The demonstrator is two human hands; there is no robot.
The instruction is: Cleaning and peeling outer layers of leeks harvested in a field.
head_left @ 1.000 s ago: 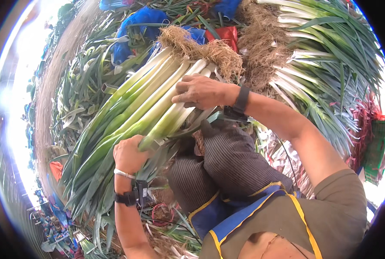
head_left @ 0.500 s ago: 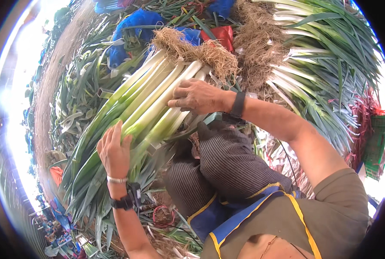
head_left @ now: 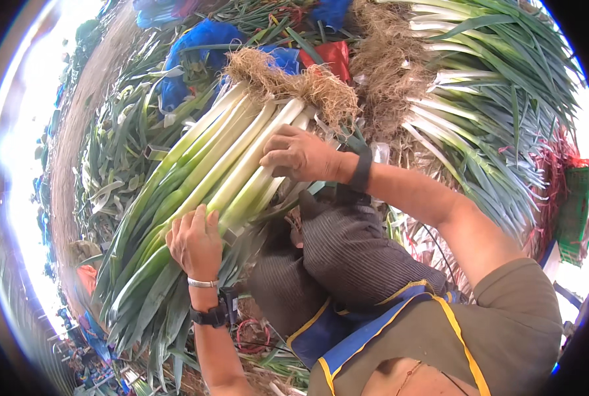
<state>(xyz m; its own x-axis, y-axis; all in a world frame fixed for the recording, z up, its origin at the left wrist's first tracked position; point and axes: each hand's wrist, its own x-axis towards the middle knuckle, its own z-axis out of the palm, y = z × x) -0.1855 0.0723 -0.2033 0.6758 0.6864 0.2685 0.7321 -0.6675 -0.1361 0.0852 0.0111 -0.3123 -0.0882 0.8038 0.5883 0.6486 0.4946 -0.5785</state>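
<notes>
ground (head_left: 76,132) strewn with green leek leaves (head_left: 119,152), stacked leek pile (head_left: 479,112), blue sacks (head_left: 202,39)

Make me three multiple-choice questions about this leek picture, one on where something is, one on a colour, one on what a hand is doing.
1. Where does the right hand rest?
A. on the white stalks of the leek bundle, near its roots
B. on the bundle's green leaf tips
C. on the person's knee

2. What colour are the bags behind the bundle's roots?
A. yellow
B. blue
C. white

3. How is the left hand placed?
A. clenched in a fist away from the leeks
B. gripping a knife
C. laid open-palmed against the bundle's green part

Answers: 1 A, its fingers lie on the pale stalks just below the root tuft. 2 B, blue fabric shows past the roots. 3 C, fingers spread over the leaves, nothing else held.
</notes>
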